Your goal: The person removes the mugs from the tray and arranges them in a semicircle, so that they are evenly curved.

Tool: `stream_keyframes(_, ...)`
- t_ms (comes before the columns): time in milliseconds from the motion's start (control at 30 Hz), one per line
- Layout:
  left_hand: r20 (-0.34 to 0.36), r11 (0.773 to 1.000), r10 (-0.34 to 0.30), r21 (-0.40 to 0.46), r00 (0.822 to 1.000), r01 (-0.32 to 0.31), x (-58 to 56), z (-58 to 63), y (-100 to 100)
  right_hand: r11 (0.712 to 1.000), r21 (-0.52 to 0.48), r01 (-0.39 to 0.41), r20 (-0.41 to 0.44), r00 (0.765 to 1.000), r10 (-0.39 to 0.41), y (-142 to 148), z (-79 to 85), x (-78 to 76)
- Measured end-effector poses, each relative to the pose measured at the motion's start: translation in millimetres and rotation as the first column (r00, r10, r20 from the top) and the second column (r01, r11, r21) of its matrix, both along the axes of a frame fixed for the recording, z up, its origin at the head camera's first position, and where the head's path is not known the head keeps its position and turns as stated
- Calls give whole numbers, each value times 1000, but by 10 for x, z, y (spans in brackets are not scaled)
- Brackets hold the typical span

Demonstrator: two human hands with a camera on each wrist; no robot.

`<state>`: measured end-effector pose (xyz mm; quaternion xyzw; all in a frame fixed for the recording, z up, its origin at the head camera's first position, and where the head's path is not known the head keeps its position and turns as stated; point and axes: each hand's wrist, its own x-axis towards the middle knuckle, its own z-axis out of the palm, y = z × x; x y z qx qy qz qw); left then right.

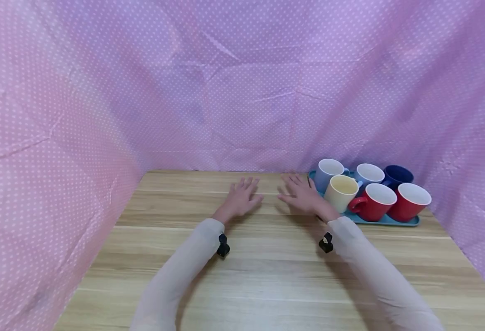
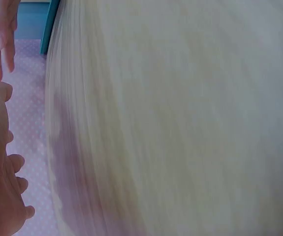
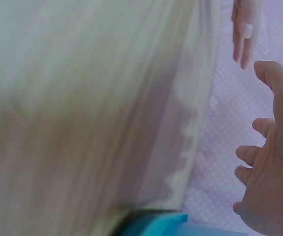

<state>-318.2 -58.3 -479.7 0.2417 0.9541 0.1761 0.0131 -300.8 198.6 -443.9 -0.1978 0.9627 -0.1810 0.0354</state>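
Over the far middle of the wooden table, my left hand [image 1: 239, 200] is spread with palm down and holds nothing. My right hand [image 1: 302, 195] mirrors it a short way to the right, fingers also spread and nothing in them. Beside the right hand lies a teal tray [image 1: 396, 220] crowded with several mugs. Nearest to that hand are a cream mug [image 1: 338, 198] and a light blue mug [image 1: 324, 178]. A red mug [image 1: 375, 208] with its handle to the left stands at the front. In both wrist views the hands hover above their shadows.
Behind on the tray are another pale blue mug [image 1: 368, 174], a dark blue mug [image 1: 397, 176] and a second red mug [image 1: 410, 202]. Pink dotted cloth [image 1: 226, 115] hangs along the back and both sides of the table [image 1: 259, 285].
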Motion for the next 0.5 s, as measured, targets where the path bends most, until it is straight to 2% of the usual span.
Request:
stream_keyframes(233,11,989,-35,141,999,33,41,-7,182,1000,-22,1,-32,999,-2,156,250,0)
stream_keyframes(500,91,947,-80,319,993,47,120,-41,490,995,-102,1,-43,999,-5,568,679,98)
